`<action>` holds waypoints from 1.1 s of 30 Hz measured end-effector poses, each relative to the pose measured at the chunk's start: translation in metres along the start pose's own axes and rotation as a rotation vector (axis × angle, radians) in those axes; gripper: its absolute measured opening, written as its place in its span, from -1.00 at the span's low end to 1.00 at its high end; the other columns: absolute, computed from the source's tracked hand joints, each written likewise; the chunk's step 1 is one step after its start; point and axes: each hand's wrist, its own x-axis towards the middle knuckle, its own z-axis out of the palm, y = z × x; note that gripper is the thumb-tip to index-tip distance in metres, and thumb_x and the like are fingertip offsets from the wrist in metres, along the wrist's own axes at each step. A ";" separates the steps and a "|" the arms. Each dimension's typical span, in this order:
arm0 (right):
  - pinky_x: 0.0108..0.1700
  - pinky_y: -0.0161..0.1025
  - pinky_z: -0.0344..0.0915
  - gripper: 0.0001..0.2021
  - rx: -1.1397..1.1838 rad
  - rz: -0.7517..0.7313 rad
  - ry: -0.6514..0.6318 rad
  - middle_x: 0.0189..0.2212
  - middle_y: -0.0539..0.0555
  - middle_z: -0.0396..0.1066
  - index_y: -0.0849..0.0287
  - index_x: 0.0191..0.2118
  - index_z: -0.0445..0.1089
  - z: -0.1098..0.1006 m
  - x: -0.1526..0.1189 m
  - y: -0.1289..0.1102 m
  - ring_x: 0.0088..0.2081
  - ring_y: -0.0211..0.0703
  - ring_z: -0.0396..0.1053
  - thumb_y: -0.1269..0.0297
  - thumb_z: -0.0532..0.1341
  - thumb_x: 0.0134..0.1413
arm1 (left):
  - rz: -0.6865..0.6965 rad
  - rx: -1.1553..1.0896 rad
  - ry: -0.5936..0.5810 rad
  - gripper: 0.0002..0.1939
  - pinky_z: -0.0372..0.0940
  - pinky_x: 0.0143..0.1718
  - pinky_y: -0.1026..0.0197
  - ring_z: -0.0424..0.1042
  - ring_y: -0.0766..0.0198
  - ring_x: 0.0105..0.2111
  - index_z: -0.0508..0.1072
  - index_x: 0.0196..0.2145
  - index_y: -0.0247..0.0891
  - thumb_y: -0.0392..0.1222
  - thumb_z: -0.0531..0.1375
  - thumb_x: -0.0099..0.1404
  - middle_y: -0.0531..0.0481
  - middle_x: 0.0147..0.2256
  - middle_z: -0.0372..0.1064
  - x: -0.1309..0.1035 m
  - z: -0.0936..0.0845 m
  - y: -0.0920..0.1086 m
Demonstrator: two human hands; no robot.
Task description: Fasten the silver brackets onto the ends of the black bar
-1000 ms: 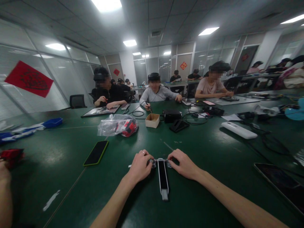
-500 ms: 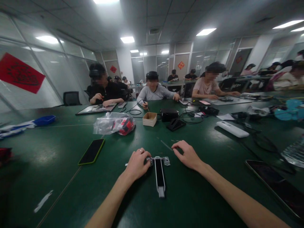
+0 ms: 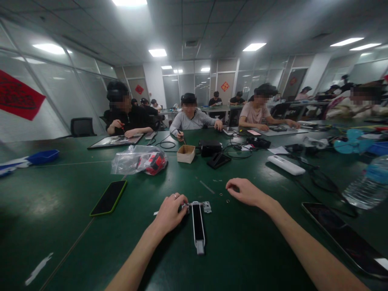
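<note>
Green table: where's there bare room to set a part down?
Bare table: between white-framed bar and right forearm; between green-edged phone and left forearm. Tighter between the bar and right hand: two small rings. Crowded: far row, plastic bag, box, black case; right side, bottle, dark phone.

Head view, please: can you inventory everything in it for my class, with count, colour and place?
Framed part: one, black and white, front centre
Small rings: two, metallic, near right hand
Phone: one, black, green-edged, left
Plastic bag: one, clear, red-black contents, mid-left
Open box: one, pale, centre
Case: one, black, beside box
White device: one, right
Dark-screened device: one, lower right
Bottle: one, clear, right
Trays: two, blue, both sides
Cables: several, mostly black, far side
Table: green, foreground
People: several, mixed clothing, background
Left hand: one, bare, on framed part's left end
Right hand: one, bare, right of framed part
</note>
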 end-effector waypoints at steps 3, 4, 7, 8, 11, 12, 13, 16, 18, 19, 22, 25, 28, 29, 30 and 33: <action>-0.26 -0.21 0.25 -0.78 0.033 0.050 -0.141 -0.34 0.07 0.40 0.15 -0.28 0.43 0.001 -0.002 -0.002 -0.35 -0.18 0.32 0.22 0.09 0.05 | 0.014 0.004 -0.007 -0.78 0.17 -0.22 0.20 0.33 0.22 -0.26 0.42 -0.27 -0.21 -0.17 0.00 0.31 -0.05 -0.27 0.35 0.001 0.000 -0.001; -0.26 -0.21 0.25 -0.78 0.043 0.063 -0.165 -0.32 0.08 0.40 0.14 -0.26 0.43 0.002 -0.003 -0.003 -0.34 -0.18 0.32 0.21 0.09 0.05 | 0.018 0.007 -0.011 -0.76 0.17 -0.22 0.20 0.33 0.22 -0.26 0.43 -0.27 -0.21 -0.16 -0.02 0.33 -0.05 -0.27 0.35 0.001 0.000 -0.001; -0.24 -0.21 0.24 -0.75 0.058 0.075 -0.213 -0.28 0.08 0.39 0.13 -0.19 0.42 0.004 -0.003 -0.006 -0.31 -0.18 0.32 0.20 0.12 0.02 | 0.027 0.005 -0.018 -0.73 0.17 -0.22 0.18 0.34 0.20 -0.25 0.44 -0.25 -0.21 -0.11 -0.02 0.33 -0.05 -0.26 0.36 0.000 0.001 -0.002; -0.24 -0.21 0.24 -0.75 0.058 0.072 -0.233 -0.27 0.08 0.38 0.13 -0.19 0.42 0.005 -0.003 -0.006 -0.30 -0.18 0.31 0.21 0.13 0.01 | 0.023 -0.002 -0.016 -0.75 0.18 -0.21 0.18 0.34 0.20 -0.25 0.43 -0.23 -0.20 -0.11 0.00 0.33 -0.05 -0.26 0.36 0.000 0.001 -0.002; -0.24 -0.23 0.24 -0.78 0.053 0.069 -0.283 -0.28 0.07 0.38 0.14 -0.23 0.43 0.007 -0.003 -0.005 -0.30 -0.18 0.31 0.26 0.15 -0.02 | 0.002 -0.034 -0.003 -0.80 0.18 -0.22 0.20 0.34 0.21 -0.26 0.39 -0.18 -0.22 -0.15 0.06 0.29 -0.03 -0.28 0.36 0.001 0.003 -0.002; -0.24 -0.24 0.23 -0.80 0.049 0.066 -0.289 -0.28 0.07 0.38 0.15 -0.25 0.43 0.008 -0.002 -0.004 -0.30 -0.18 0.31 0.28 0.14 -0.02 | 0.001 -0.042 -0.003 -0.82 0.19 -0.23 0.21 0.34 0.22 -0.27 0.38 -0.20 -0.23 -0.16 0.07 0.28 -0.02 -0.29 0.37 0.001 0.003 -0.002; -0.25 -0.24 0.23 -0.81 0.044 0.062 -0.291 -0.29 0.07 0.38 0.15 -0.26 0.42 0.009 -0.002 -0.003 -0.31 -0.19 0.31 0.30 0.14 -0.02 | 0.002 -0.047 -0.006 -0.85 0.19 -0.24 0.22 0.34 0.22 -0.27 0.38 -0.22 -0.23 -0.18 0.07 0.28 -0.02 -0.30 0.37 0.001 0.003 -0.003; -0.27 -0.26 0.22 -0.84 0.028 0.047 -0.283 -0.31 0.07 0.37 0.17 -0.30 0.41 0.011 -0.002 -0.003 -0.32 -0.20 0.30 0.31 0.12 -0.02 | 0.011 -0.051 -0.022 -0.84 0.19 -0.26 0.24 0.35 0.23 -0.30 0.38 -0.28 -0.23 -0.19 0.03 0.31 -0.02 -0.32 0.37 0.002 0.002 -0.003; -0.26 -0.26 0.22 -0.86 0.015 0.045 -0.262 -0.29 0.07 0.36 0.17 -0.32 0.39 0.012 -0.002 -0.006 -0.30 -0.19 0.30 0.30 0.13 -0.03 | 0.016 -0.051 -0.029 -0.79 0.19 -0.26 0.24 0.35 0.24 -0.30 0.40 -0.30 -0.23 -0.17 0.00 0.33 -0.03 -0.32 0.37 0.002 0.001 -0.003; -0.25 -0.26 0.21 -0.86 0.010 0.047 -0.247 -0.28 0.07 0.36 0.17 -0.33 0.37 0.013 -0.002 -0.009 -0.29 -0.19 0.29 0.29 0.13 -0.03 | 0.017 -0.050 -0.033 -0.77 0.19 -0.26 0.24 0.35 0.24 -0.30 0.41 -0.30 -0.23 -0.16 -0.01 0.33 -0.04 -0.32 0.37 0.001 0.000 -0.002; -0.25 -0.26 0.21 -0.86 0.006 0.046 -0.206 -0.28 0.07 0.35 0.17 -0.32 0.35 0.019 -0.001 -0.019 -0.29 -0.19 0.28 0.28 0.11 0.00 | 0.011 -0.055 -0.030 -0.78 0.20 -0.23 0.22 0.35 0.23 -0.28 0.42 -0.24 -0.23 -0.13 0.02 0.31 -0.05 -0.29 0.36 0.000 -0.002 -0.001; -0.26 -0.26 0.22 -0.86 0.003 0.037 -0.191 -0.30 0.07 0.34 0.17 -0.31 0.35 0.026 0.001 -0.028 -0.29 -0.20 0.28 0.27 0.09 0.04 | -0.010 -0.077 -0.007 -0.81 0.20 -0.22 0.21 0.35 0.23 -0.28 0.36 -0.18 -0.23 -0.16 0.08 0.26 -0.03 -0.28 0.35 -0.001 -0.001 0.000; -0.25 -0.22 0.25 -0.82 0.002 0.043 -0.168 -0.28 0.09 0.33 0.16 -0.29 0.37 0.030 0.001 -0.030 -0.27 -0.17 0.29 0.24 0.07 0.08 | -0.013 -0.077 -0.017 -0.87 0.20 -0.24 0.22 0.34 0.23 -0.28 0.35 -0.25 -0.23 -0.19 0.09 0.25 -0.01 -0.29 0.35 0.000 -0.001 -0.001; -0.24 -0.21 0.26 -0.80 -0.002 0.046 -0.155 -0.26 0.10 0.32 0.16 -0.29 0.37 0.031 0.001 -0.030 -0.26 -0.16 0.29 0.22 0.06 0.10 | -0.008 -0.075 -0.025 -0.88 0.20 -0.25 0.22 0.34 0.23 -0.29 0.36 -0.27 -0.23 -0.20 0.08 0.25 -0.01 -0.29 0.35 0.000 -0.001 -0.001; -0.23 -0.19 0.27 -0.79 -0.009 0.042 -0.138 -0.23 0.11 0.31 0.16 -0.28 0.38 0.030 0.001 -0.030 -0.24 -0.14 0.29 0.21 0.06 0.11 | -0.003 -0.074 -0.031 -0.89 0.20 -0.26 0.22 0.34 0.23 -0.29 0.36 -0.28 -0.23 -0.20 0.07 0.26 -0.01 -0.30 0.35 0.000 -0.001 -0.002; -0.16 -0.13 0.28 -0.76 -0.031 -0.005 -0.068 -0.17 0.14 0.30 0.14 -0.21 0.40 0.029 0.000 -0.036 -0.18 -0.10 0.29 0.18 0.05 0.14 | 0.000 -0.065 -0.033 -0.84 0.21 -0.25 0.22 0.34 0.24 -0.30 0.39 -0.29 -0.23 -0.19 0.03 0.30 -0.03 -0.30 0.35 0.000 -0.001 -0.002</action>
